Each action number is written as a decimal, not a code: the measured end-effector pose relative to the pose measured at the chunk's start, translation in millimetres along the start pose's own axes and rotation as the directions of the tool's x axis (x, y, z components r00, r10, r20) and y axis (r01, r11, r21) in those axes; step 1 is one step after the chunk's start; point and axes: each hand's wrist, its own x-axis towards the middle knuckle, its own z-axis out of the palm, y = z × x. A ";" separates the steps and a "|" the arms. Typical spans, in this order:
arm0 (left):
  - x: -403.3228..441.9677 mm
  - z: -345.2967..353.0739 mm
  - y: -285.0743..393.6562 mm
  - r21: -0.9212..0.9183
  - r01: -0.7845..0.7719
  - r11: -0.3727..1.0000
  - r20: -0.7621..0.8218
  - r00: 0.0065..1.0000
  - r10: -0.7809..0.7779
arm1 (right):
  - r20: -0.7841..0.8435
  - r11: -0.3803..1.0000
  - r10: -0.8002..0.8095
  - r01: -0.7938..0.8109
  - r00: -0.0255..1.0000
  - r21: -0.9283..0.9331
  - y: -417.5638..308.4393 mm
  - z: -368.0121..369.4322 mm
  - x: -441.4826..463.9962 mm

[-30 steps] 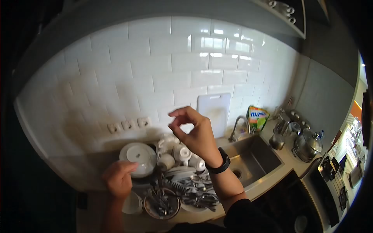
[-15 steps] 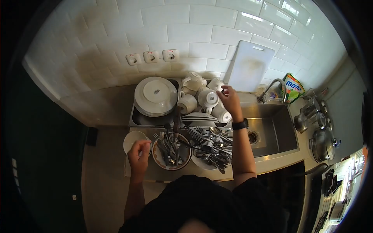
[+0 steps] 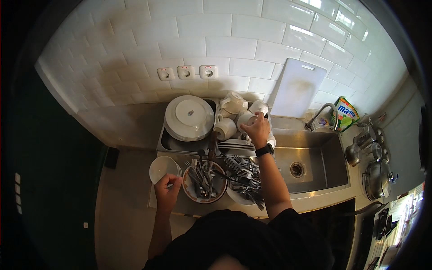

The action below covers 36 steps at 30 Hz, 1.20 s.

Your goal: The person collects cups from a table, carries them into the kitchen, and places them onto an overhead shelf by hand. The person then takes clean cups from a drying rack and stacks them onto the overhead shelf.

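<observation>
My right hand [image 3: 257, 133], with a dark watch on its wrist, is over the upturned white cups. Its thumb and fingers are curved around one white cup [image 3: 245, 118], partly hidden by the hand. More cups [image 3: 226, 129] stand close by, with stacked small plates [image 3: 236, 145] in front of them. My left hand [image 3: 167, 192] is closed in a loose curl with nothing visible in it. It is just in front of small white bowls [image 3: 162, 168]. Between my arms are a patterned bowl [image 3: 187, 192] of cutlery and a pile of forks and spoons [image 3: 243, 173].
Large upturned white plates [image 3: 189, 114] are stacked at the back left. On the right lie the steel sink [image 3: 310, 176] and its curved faucet [image 3: 322, 109]. A white cutting board [image 3: 299, 87] leans on the tiled wall. Steel pots [image 3: 377, 180] stand at the far right.
My right hand has moved left and down onto a cup, its fingers now around it. My left hand stays closed near the bowls. The view has shifted slightly.
</observation>
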 end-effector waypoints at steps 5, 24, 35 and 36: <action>1.7 4.8 7.3 -0.001 -0.059 0.998 0.035 0.998 0.059 | -0.103 0.980 -0.052 0.070 0.993 0.187 1.0 -8.1 3.3; 51.6 46.0 147.0 -0.401 -0.460 0.792 0.150 0.820 0.552 | 0.134 -0.385 -0.395 -0.296 0.909 0.874 -141.4 -147.0 -78.4; 61.1 3.4 268.8 -0.583 -0.587 0.562 -0.148 0.757 0.636 | -0.087 -0.233 -0.621 -0.077 0.779 0.969 -241.6 -260.8 -66.2; 67.8 -1.2 284.9 -0.570 -0.629 0.528 -0.172 0.720 0.673 | -0.182 -0.159 -0.611 0.106 0.770 0.982 -248.6 -265.3 -52.2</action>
